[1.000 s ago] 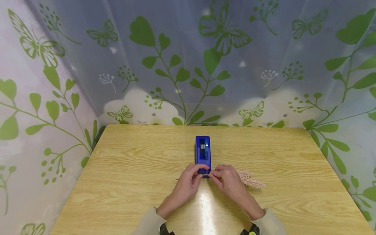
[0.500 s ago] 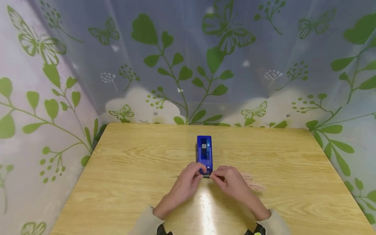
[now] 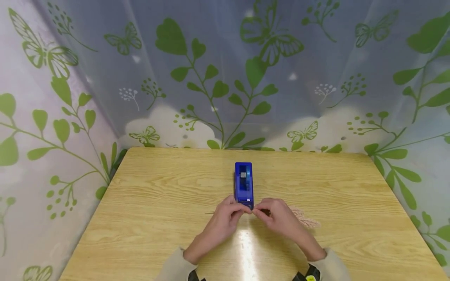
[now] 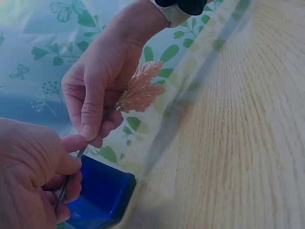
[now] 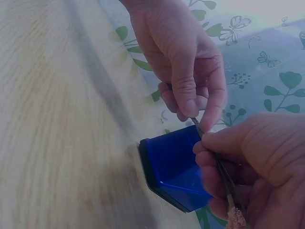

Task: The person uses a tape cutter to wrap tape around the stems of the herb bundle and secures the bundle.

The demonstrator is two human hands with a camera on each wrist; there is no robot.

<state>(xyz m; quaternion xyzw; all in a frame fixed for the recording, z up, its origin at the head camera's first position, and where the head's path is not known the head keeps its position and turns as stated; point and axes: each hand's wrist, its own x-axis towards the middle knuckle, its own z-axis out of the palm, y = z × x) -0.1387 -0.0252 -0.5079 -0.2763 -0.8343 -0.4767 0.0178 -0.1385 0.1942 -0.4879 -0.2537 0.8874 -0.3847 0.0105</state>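
Observation:
A sprig of pinkish feathery artificial flowers (image 3: 307, 221) with thin dark stems (image 5: 220, 167) runs crosswise through both hands. My right hand (image 3: 277, 216) pinches the stems between thumb and fingers, with the flower heads sticking out to its right. My left hand (image 3: 225, 216) pinches the stems farther along, its index fingertip right at the right hand's fingertips. Stem ends poke out to the left of the left hand. Just beyond the fingertips stands a blue box-shaped device (image 3: 243, 183) with a dark window in its top. The curled fingers hide much of the stems.
The wood-grain table (image 3: 168, 183) extends on both sides of the blue device. Its far edge meets a curtain (image 3: 225, 78) printed with green leaves and butterflies, which also closes off both sides.
My left index finger, earlier bent up over the near end of the blue device, has come down and rightward to the right fingertips. The device's near end shows more now.

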